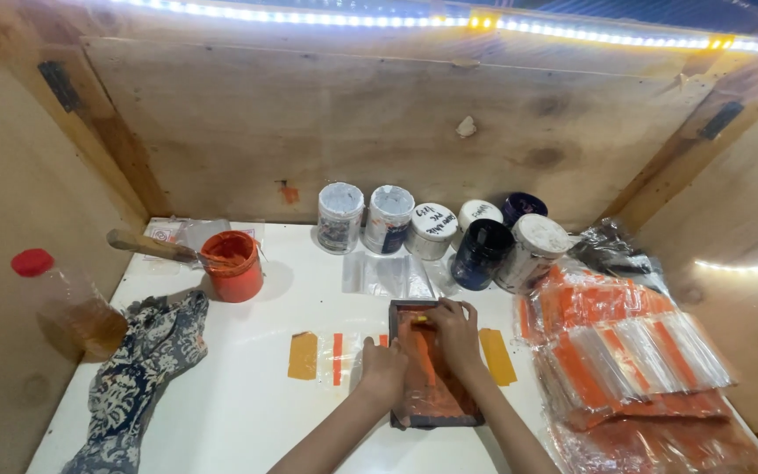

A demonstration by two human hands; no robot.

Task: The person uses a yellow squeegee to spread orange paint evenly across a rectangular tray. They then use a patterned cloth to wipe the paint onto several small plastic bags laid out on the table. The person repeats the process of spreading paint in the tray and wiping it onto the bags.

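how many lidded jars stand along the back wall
6 jars: two grey-lidded, white-lidded, white behind, dark blue behind, white at right. Others may be hidden.

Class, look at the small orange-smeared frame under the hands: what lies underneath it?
A clear bag with an orange stripe sticks out left of the frame. The part under it is hidden by the frame, left hand and right hand.

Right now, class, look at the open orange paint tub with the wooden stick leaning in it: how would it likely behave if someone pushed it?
The orange paint tub stands lidless, so a push would probably slop paint. The wooden stick leans far over its rim, which may make it apt to tip that way. On the smooth white table it would likely slide rather than roll.
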